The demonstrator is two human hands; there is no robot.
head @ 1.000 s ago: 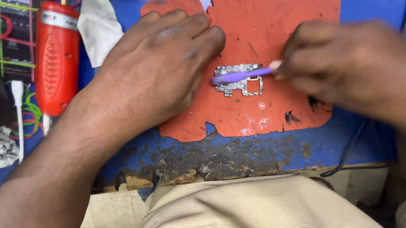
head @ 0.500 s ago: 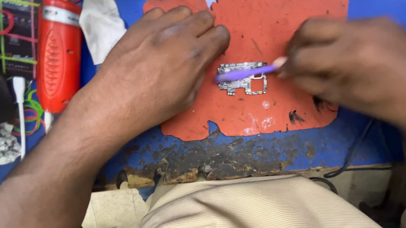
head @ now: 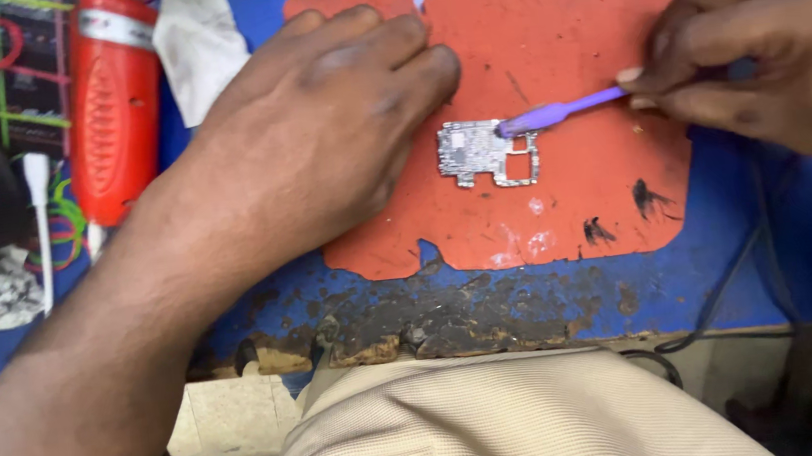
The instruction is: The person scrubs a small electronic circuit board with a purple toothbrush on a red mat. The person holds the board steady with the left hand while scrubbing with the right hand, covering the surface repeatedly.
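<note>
The small silver circuit board (head: 487,152) is lying on the red mat (head: 556,31). The right hand (head: 770,59) is pinching a purple brush (head: 560,113), scrubbing its edge. The left hand (head: 317,147) is resting flat beside it, holding nothing. Next, I think, gentle strokes are needed.

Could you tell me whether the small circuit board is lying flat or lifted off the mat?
Flat: the circuit board lies face-up on the red mat.

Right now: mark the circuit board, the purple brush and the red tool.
circuit board (head: 474,150), head view, left half of the plate.
purple brush (head: 565,112), head view, mid handle.
red tool (head: 115,108), head view, ribbed body.
</note>
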